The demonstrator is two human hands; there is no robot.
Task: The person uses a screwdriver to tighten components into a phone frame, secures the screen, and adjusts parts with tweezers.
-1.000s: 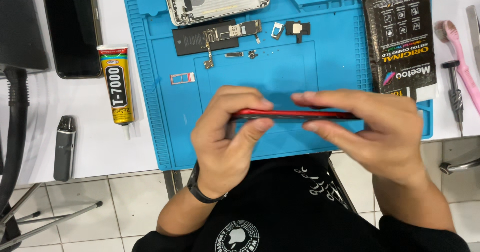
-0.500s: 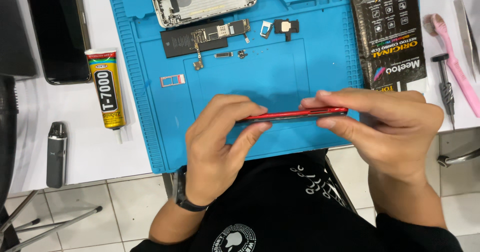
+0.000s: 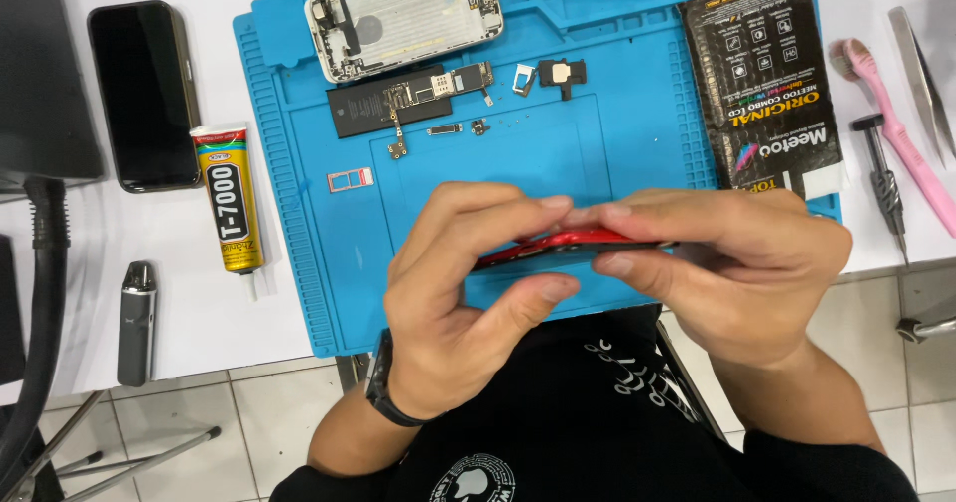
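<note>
Both of my hands pinch a thin red phone housing (image 3: pixel 558 246), held edge-on just above the near edge of the blue work mat (image 3: pixel 637 153). My left hand (image 3: pixel 463 288) grips its left end with thumb below and fingers on top. My right hand (image 3: pixel 732 263) covers its right end the same way. Most of the housing is hidden by my fingers. On the mat's far side lie an opened silver phone chassis (image 3: pixel 403 19), a black battery with a circuit board (image 3: pixel 393 104), a small tray part (image 3: pixel 351 179) and tiny loose parts.
Left of the mat on the white table lie a black phone (image 3: pixel 144 94), a yellow glue tube (image 3: pixel 231 198) and a small grey stick-shaped device (image 3: pixel 136 323). A black packet (image 3: pixel 767 74), pink tool (image 3: pixel 896 133), screwdriver (image 3: pixel 881 178) and tweezers (image 3: pixel 921 64) lie to the right. A thick black cable (image 3: pixel 45 293) hangs at left.
My fingertips have come closer together over the middle of the red housing, whose left end now dips lower. The view has shifted, so the mat and table items sit further right.
</note>
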